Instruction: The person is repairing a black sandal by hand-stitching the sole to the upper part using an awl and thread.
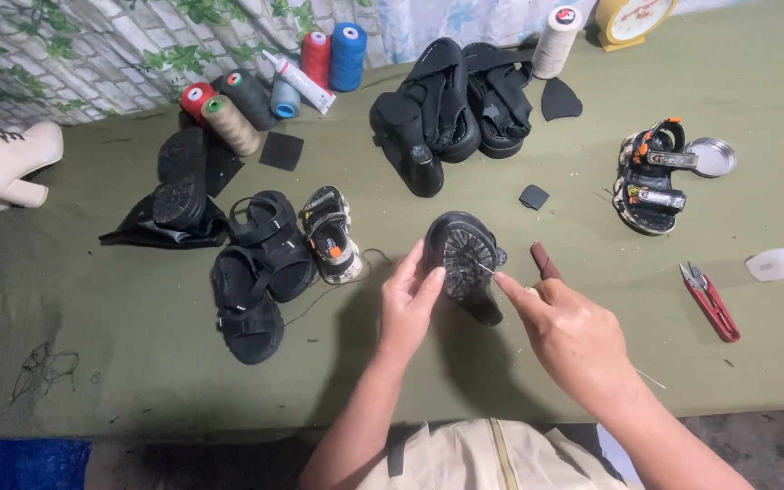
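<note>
1. Head view: your left hand (407,304) holds a small black shoe (462,257) sole-up just above the olive table (138,363), roughly centre, nearer you than the pile of black sandals (451,100).
2. Left fingers (424,283) are wrapped closed round the shoe's left edge, thumb on the tread. Keep that grip firm so the sole does not twist.
3. Your right hand (569,331) pinches a thin needle (485,269) between thumb and forefinger, fingers closed on it; the tip meets the sole's right rim. A brown-handled tool (544,260) lies or is held just behind that hand; which, you cannot tell.
4. Doing the stitch well, as a judgement: drive the needle along the seam line at the rim, not into the tread lugs, and keep the left thumb clear of where the tip may come through.
5. A dark thread (338,290) trails left from the shoe toward the small sandal (330,236). Keep it free of that sandal's straps so it does not snag.
6. Red snips (711,302) lie well apart to your right, within reach for trimming.
7. Around you: two black strap sandals (256,272) at left, thread cones (229,113) at the far edge, a child's sandal with orange trim (651,177) beside a round tin lid (714,156).
</note>
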